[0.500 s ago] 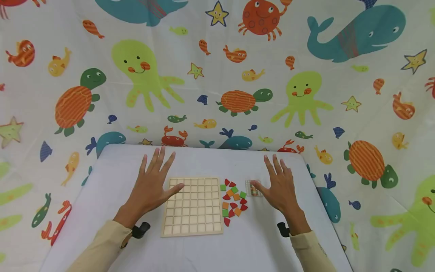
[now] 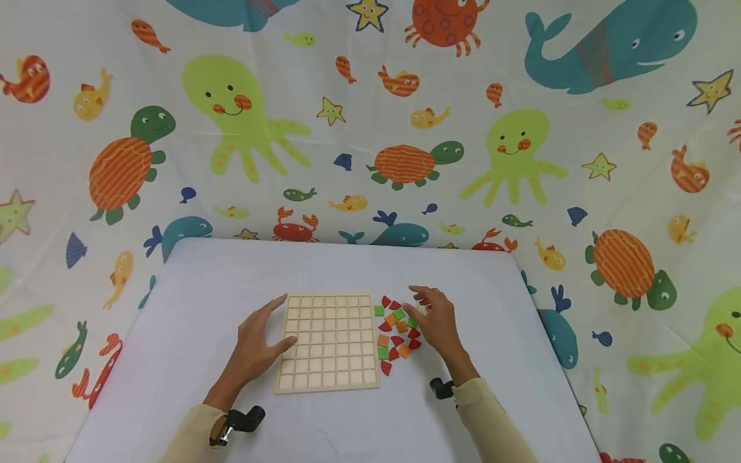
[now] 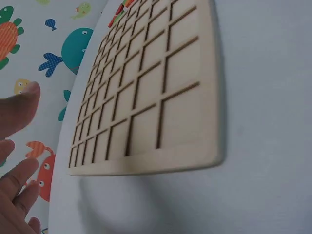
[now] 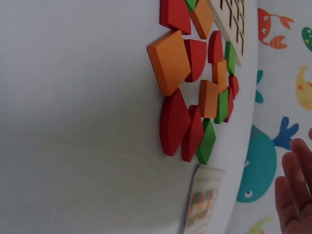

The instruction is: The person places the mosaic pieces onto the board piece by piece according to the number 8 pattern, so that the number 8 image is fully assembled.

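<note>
A square wooden grid board (image 2: 327, 344) lies on the table, its cells bare. Beside its left edge is my left hand (image 2: 253, 347), thumb and fingers spread apart, the thumb overlapping the board in the head view. Right of the board lie loose wooden pieces: red quarter-round ones (image 4: 174, 122), orange squares (image 4: 169, 62) and green squares (image 2: 379, 310). My right hand (image 2: 438, 321) hovers at their right side with fingers bent loosely and nothing held. Below it is a small pattern card (image 4: 204, 200) with coloured squares, mostly hidden by that hand in the head view.
A white cloth covers the table (image 2: 347, 427). Behind and around it hangs a curtain (image 2: 359, 135) printed with sea animals. Each wrist wears a small black camera (image 2: 246, 419).
Both hands have come down and inward. The left hand has drawn back to the board's left edge, and the right has moved left over the card with its fingers bending. The pieces look unmoved.
</note>
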The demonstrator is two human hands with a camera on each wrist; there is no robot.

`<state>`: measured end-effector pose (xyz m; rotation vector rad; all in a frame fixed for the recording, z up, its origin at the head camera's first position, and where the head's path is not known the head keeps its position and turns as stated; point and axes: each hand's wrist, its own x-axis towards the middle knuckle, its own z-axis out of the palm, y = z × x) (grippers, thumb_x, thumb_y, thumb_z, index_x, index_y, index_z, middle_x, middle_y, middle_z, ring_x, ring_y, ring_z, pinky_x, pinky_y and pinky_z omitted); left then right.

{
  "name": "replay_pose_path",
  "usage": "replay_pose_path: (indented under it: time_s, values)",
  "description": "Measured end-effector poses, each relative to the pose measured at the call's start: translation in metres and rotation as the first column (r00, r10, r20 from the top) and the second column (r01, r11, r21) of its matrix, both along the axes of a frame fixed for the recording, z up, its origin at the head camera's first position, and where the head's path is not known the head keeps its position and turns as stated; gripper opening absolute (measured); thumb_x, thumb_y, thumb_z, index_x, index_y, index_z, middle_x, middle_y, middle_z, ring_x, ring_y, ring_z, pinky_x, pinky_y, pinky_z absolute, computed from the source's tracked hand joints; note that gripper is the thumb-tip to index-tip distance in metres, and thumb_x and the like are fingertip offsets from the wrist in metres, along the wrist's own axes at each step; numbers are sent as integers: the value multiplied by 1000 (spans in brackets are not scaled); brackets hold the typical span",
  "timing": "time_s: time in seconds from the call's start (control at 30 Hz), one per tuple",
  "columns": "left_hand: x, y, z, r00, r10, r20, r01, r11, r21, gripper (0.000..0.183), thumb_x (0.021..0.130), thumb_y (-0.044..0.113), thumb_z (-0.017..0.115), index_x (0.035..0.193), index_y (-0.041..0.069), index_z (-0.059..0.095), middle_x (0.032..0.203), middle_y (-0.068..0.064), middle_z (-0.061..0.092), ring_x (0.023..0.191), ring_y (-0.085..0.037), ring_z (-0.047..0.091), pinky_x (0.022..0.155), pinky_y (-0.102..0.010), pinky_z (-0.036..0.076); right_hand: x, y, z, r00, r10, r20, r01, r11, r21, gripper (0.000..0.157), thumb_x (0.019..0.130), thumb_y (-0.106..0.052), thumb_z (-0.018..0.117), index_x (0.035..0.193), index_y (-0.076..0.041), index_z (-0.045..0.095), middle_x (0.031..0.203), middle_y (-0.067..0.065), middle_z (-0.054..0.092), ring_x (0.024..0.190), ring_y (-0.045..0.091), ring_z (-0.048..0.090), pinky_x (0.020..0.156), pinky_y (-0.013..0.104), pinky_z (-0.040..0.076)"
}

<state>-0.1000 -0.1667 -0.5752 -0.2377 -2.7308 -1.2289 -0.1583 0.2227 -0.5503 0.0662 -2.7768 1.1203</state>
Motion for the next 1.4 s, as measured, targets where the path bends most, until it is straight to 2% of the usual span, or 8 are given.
replay_pose_path:
  time_s: [0.27, 0.47, 0.6, 0.8, 0.9, 1.1, 1.2, 1.4]
  values:
    - [21, -8, -36, 999, 18, 49, -20, 999, 33, 87, 84, 22, 89, 158, 8, 47, 160, -26, 50, 149, -55, 42, 118, -79, 30, -16, -19, -23, 997, 13, 73, -13, 1000, -4, 38, 94, -25, 83, 130, -20, 75, 117, 8, 75, 108, 25, 66, 95, 45, 61]
    - [27, -11, -51, 999, 10, 30, -11, 1000, 29, 87, 80, 17, 90, 156, 7, 50, 161, -25, 51, 152, -55, 37, 121, -78, 26, -34, -33, -30, 990, 30, 140, -40, 997, 71, 34, 94, -25, 83, 127, -20, 76, 114, 5, 73, 107, 23, 64, 94, 42, 62]
    - [30, -11, -52, 1000, -10, 21, 9, 1000, 16, 86, 77, 12, 90, 154, 8, 53, 161, -21, 52, 155, -52, 34, 124, -75, 23, -41, -41, -34, 979, 38, 198, -63, 991, 120, 30, 94, -26, 83, 123, -20, 78, 106, 4, 72, 101, 21, 61, 91, 40, 61]
    - [32, -10, -51, 1000, -28, 5, 28, 1000, -2, 85, 76, 14, 91, 153, 9, 55, 162, -19, 52, 154, -52, 35, 123, -74, 24, -47, -48, -38, 969, 18, 245, -56, 987, 149, 20, 94, -25, 83, 113, -21, 79, 98, 0, 68, 98, 19, 57, 90, 37, 59]
    - [32, -10, -50, 1000, -27, 7, 27, 1000, -8, 86, 75, 12, 92, 153, 10, 55, 162, -19, 51, 154, -52, 35, 123, -74, 23, -49, -51, -37, 965, 10, 264, -49, 989, 141, 16, 94, -24, 83, 108, -21, 76, 94, 0, 67, 94, 19, 58, 86, 37, 59]
    - [30, -9, -48, 999, -25, 21, 26, 1000, -12, 84, 77, 12, 91, 153, 9, 56, 164, -18, 49, 156, -52, 34, 126, -73, 21, -51, -48, -35, 959, 14, 285, -52, 991, 127, 19, 95, -23, 82, 104, -20, 65, 90, 2, 66, 86, 21, 59, 75, 31, 56]
    - [29, -9, -48, 999, -28, 37, 29, 999, -15, 83, 78, 14, 91, 154, 10, 55, 165, -16, 48, 157, -50, 32, 127, -72, 20, -50, -47, -34, 964, 9, 265, -34, 995, 91, 19, 95, -21, 82, 102, -20, 64, 89, 2, 65, 84, 20, 58, 71, 29, 54]
    - [30, -12, -49, 997, -36, 65, 38, 999, -32, 84, 80, 17, 90, 155, 8, 54, 166, -18, 46, 158, -50, 33, 128, -71, 20, -47, -51, -32, 986, 63, 157, -50, 995, -83, 10, 97, -16, 78, 104, -17, 72, 85, 3, 65, 72, 18, 57, 58, 25, 53]
